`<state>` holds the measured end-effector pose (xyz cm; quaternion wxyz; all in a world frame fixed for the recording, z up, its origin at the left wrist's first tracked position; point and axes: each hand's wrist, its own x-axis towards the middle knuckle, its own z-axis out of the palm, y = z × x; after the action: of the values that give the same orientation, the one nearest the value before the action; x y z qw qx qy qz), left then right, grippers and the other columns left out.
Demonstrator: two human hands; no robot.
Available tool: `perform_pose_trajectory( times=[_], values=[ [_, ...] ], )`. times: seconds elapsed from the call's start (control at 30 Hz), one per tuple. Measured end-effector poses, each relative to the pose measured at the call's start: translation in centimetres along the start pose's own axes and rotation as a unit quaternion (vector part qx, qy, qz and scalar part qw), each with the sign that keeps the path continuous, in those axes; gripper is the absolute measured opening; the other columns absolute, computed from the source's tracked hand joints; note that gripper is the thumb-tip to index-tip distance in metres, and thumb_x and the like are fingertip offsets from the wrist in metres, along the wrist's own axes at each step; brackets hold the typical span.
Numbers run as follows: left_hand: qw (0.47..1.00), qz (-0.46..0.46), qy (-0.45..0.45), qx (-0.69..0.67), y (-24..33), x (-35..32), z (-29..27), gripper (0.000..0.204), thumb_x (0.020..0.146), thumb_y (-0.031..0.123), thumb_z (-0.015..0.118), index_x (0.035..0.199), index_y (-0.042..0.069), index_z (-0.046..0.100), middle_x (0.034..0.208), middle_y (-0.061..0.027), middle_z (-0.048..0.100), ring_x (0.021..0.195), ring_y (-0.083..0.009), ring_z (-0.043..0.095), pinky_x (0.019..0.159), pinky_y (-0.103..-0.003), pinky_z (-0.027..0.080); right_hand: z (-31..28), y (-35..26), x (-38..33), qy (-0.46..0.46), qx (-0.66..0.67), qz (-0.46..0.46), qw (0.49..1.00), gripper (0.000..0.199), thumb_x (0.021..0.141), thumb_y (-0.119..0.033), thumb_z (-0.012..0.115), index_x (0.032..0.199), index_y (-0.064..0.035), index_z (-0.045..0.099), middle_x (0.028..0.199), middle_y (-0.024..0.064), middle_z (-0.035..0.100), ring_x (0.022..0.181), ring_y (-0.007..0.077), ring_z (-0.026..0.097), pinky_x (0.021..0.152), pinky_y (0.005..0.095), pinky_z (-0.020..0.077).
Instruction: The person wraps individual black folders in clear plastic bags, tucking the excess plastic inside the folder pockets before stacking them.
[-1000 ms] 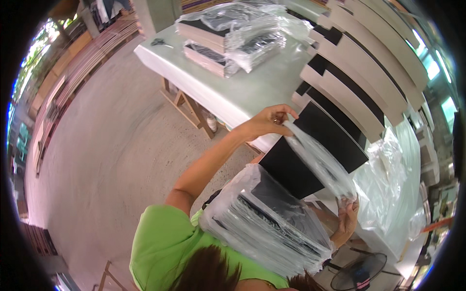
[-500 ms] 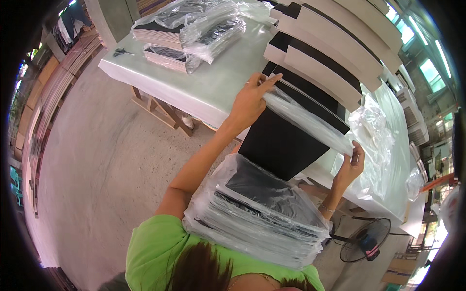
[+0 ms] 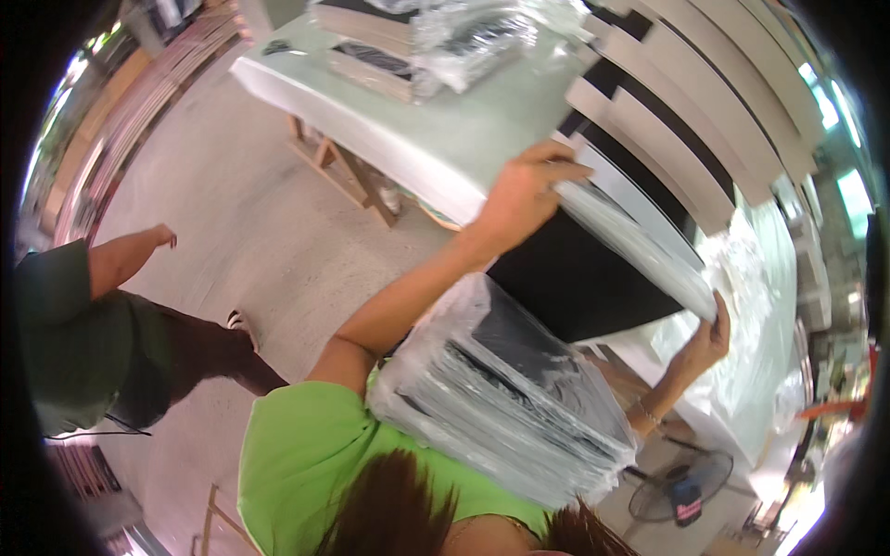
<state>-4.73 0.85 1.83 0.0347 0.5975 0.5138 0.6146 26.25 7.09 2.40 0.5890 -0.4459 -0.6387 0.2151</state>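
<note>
A flat black panel [image 3: 577, 278] tilts in front of me, with a gathered band of clear plastic film [image 3: 644, 252] along its upper edge. My left hand [image 3: 536, 190] is closed on the film at the upper left corner, index finger stretched along the edge. At the lower right corner my right hand [image 3: 703, 350] pinches the other end of the film. Close against my body rests a stack of plastic-wrapped black panels [image 3: 501, 408]. Just beyond the held panel lie stepped stacks of black and beige panels [image 3: 667, 139].
Bagged panels [image 3: 371, 69] and scissors [image 3: 278, 46] lie on the pale-covered table [image 3: 445, 139]. Loose clear plastic [image 3: 742, 278] covers its right side. A fan [image 3: 681, 491] stands low at right. Another person [image 3: 120, 343] in dark clothes is at left.
My view has shifted, so the table and stacks sit further right. Another person has come into view at left. Both hands keep hold of the film, and a pale surface now shows beyond it.
</note>
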Motion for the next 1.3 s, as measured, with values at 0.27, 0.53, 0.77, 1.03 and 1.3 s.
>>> perform_pose_trajectory(
  times=[0.27, 0.53, 0.77, 1.03, 1.3],
  values=[
    [0.777, -0.348, -0.091, -0.517, -0.6, 0.7, -2.5, 0.042, 0.074, -0.003, 0.054, 0.116, -0.001, 0.054, 0.102, -0.0073, 0.06, 0.089, -0.0148, 0.057, 0.082, -0.025, 0.044, -2.3, 2.1, -0.2, -0.103, 0.557, 0.295, 0.769, 0.042, 0.079, 0.002, 0.049, 0.121, 0.0006, 0.045, 0.111, 0.018, 0.054, 0.09, 0.0241, 0.059, 0.07, 0.0296, 0.0523],
    [0.756, -0.42, -0.235, -0.443, 2.5, -4.2, -5.9, 0.049, 0.084, 0.014, 0.046, 0.13, -0.002, 0.037, 0.123, -0.0105, 0.047, 0.105, -0.0173, 0.049, 0.091, -0.028, 0.037, -2.9, -1.5, -7.9, -0.165, 0.301, 0.21, 0.915, 0.034, 0.083, -0.012, 0.053, 0.113, 0.0041, 0.05, 0.104, 0.0161, 0.058, 0.101, 0.0224, 0.054, 0.086, 0.0333, 0.0437],
    [0.762, -0.516, -0.289, -0.265, -2.5, -11.4, -4.2, 0.038, 0.082, 0.02, 0.051, 0.117, 0.005, 0.053, 0.116, -0.0116, 0.05, 0.105, -0.016, 0.047, 0.089, -0.031, 0.038, -2.9, 0.7, -10.7, -0.305, 0.183, 0.471, 0.807, 0.035, 0.081, -0.015, 0.058, 0.114, -0.005, 0.051, 0.091, 0.0059, 0.056, 0.078, 0.0108, 0.051, 0.068, 0.0218, 0.0412],
    [0.774, -0.524, -0.272, -0.229, -15.6, -18.7, 1.6, 0.03, 0.082, 0.016, 0.054, 0.111, 0.009, 0.056, 0.094, -0.0007, 0.054, 0.087, -0.0067, 0.048, 0.076, -0.025, 0.04, -0.5, 13.6, -15.5, -0.256, 0.166, 0.452, 0.838, 0.032, 0.082, -0.012, 0.058, 0.113, -0.0078, 0.053, 0.085, 0.0048, 0.056, 0.075, 0.0108, 0.052, 0.067, 0.0231, 0.0417],
    [0.769, -0.554, -0.265, -0.177, -19.4, -20.2, 3.3, 0.03, 0.082, 0.016, 0.054, 0.111, 0.009, 0.055, 0.092, 0.0, 0.054, 0.085, -0.0068, 0.048, 0.076, -0.025, 0.04, 2.1, 14.3, -14.8, 0.03, -0.178, 0.061, 0.982, 0.009, 0.08, -0.004, 0.052, 0.087, -0.0046, 0.058, 0.077, 0.0094, 0.051, 0.07, 0.0235, 0.05, 0.063, 0.0354, 0.0391]
  ],
)
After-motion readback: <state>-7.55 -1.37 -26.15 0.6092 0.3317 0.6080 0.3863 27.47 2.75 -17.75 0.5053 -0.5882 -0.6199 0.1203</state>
